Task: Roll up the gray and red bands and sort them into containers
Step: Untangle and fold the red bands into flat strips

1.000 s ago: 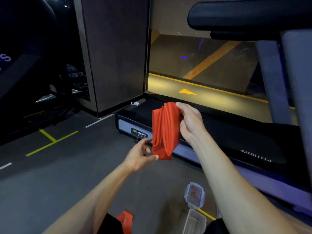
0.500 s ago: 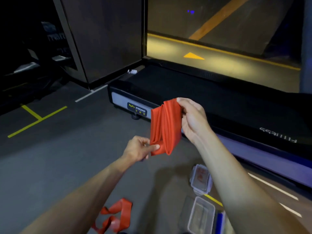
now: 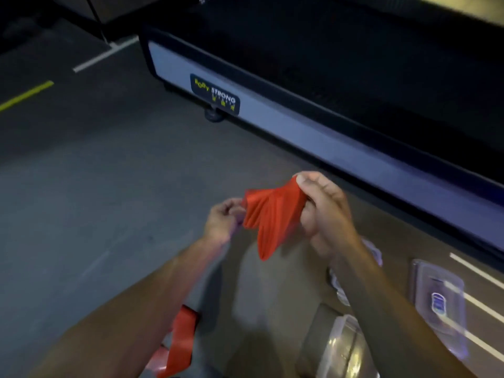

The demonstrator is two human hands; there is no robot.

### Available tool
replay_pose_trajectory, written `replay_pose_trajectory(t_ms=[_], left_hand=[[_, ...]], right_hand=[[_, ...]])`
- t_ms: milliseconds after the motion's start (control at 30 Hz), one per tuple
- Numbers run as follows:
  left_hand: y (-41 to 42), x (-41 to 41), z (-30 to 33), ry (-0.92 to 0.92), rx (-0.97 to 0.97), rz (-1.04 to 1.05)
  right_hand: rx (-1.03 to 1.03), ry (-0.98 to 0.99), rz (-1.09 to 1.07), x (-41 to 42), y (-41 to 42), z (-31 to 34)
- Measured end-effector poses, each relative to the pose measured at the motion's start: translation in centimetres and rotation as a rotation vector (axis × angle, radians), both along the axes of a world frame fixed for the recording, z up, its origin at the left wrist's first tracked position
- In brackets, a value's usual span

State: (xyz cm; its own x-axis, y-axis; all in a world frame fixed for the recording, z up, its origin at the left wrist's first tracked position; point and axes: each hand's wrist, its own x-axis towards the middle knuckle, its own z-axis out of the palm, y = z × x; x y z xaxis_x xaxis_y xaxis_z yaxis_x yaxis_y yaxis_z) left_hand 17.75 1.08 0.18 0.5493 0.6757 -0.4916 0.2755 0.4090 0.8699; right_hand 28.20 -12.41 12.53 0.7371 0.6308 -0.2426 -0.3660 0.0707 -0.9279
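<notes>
Head view: my left hand [image 3: 223, 218] and right hand [image 3: 319, 211] pinch a folded red band [image 3: 268, 216] in mid-air, not yet rolled; another red band [image 3: 181, 342] lies on the floor; an open container [image 3: 342, 347] waits below, contents unclear

Folded red elastic band [image 3: 268, 214] smooth, matt, finely creased; clear plastic container [image 3: 344, 347] glossy; gray floor [image 3: 95, 186] matt, slightly rough; black treadmill belt [image 3: 341, 50] matt.
</notes>
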Motion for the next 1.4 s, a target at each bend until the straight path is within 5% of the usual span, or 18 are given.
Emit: replay_pose_trajectory(t_ms=[200,367,667,800,1267,1400], left_hand=[[2.4,1.1,-8.4,0.091,-0.237,0.079],[1.4,0.0,-11.9,0.269,0.128,-0.068],[2.1,-1.6,-11.4,0.294,0.821,-0.625],[1.4,-1.6,-10.7,0.325,0.868,-0.585],[1.7,-3.9,-12.1,0.176,0.864,-1.007],[0.6,-4.8,-12.1,0.163,0.967,-0.865]], right_hand=[[-0.036,0.094,0.1,-2.7,-3.4,-11.9],[-0.121,0.273,0.06,-6.0,-6.1,-18.2],[-0.138,0.354,0.088,-6.9,-8.0,-19.1],[-0.155,0.353,0.11,-7.2,-8.1,-19.6],[-0.142,0.375,0.058,-7.8,-8.8,-20.0],[-0.165,0.351,0.044,-8.1,-8.7,-20.0]])
